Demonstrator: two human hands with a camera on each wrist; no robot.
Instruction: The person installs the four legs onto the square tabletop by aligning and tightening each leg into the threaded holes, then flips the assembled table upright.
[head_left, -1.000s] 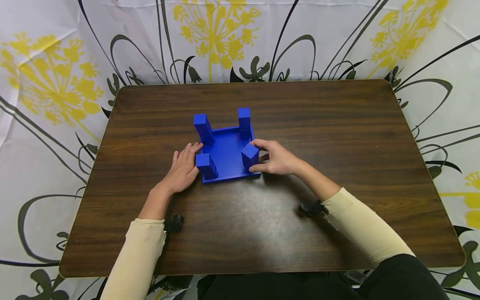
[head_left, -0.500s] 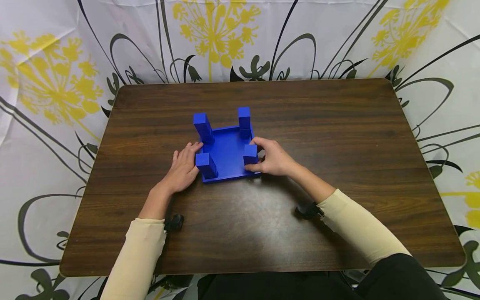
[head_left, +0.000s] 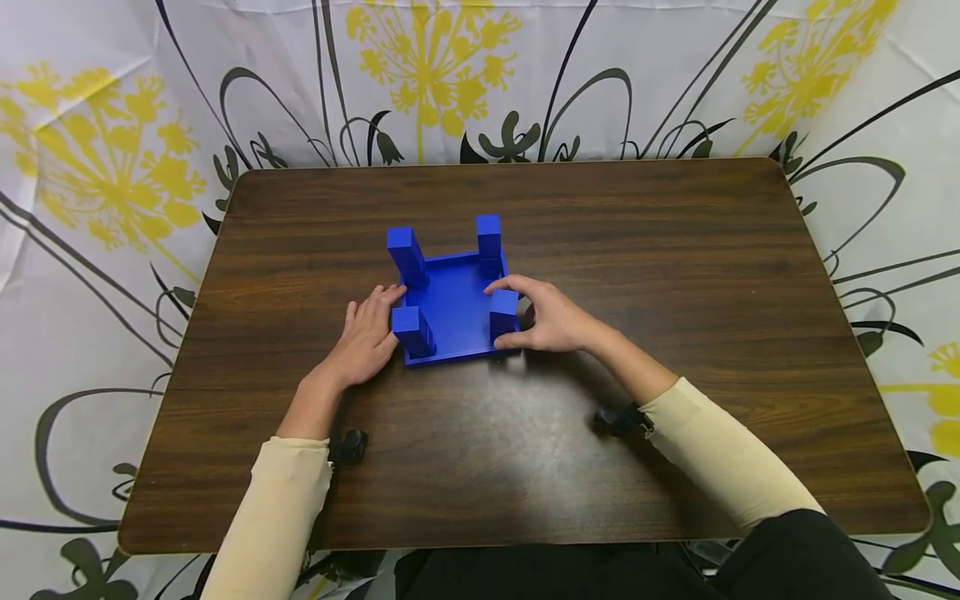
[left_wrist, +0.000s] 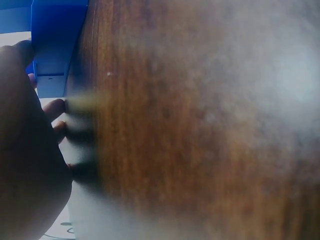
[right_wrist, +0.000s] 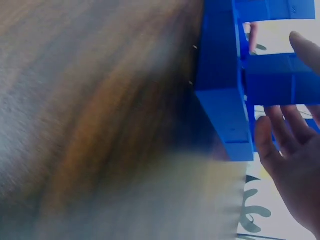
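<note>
A blue square base [head_left: 459, 302] with a low raised rim lies on the table, and blue posts stand upright at its corners. My right hand [head_left: 553, 315] is around the near right post [head_left: 503, 305], thumb on the near side and index finger stretched past the far side. In the right wrist view the thumb [right_wrist: 306, 50] is lifted off that post [right_wrist: 272, 80], while the other fingers lie just beneath it, loosely spread. My left hand [head_left: 363, 340] lies with fingers extended against the base's left side, beside the near left post [head_left: 412, 329].
The far left post [head_left: 406, 254] and far right post [head_left: 489, 237] rise from the back corners. A brown wood-grain table [head_left: 645, 250] spreads around the base. Behind hangs a white cloth [head_left: 285, 42] with yellow and grey flowers. Dark wrist cameras [head_left: 348, 447] sit on the forearms.
The near right post has turned from a skewed angle to nearly square with the base. My right hand's fingers have spread wider around it. The left hand stays in place.
</note>
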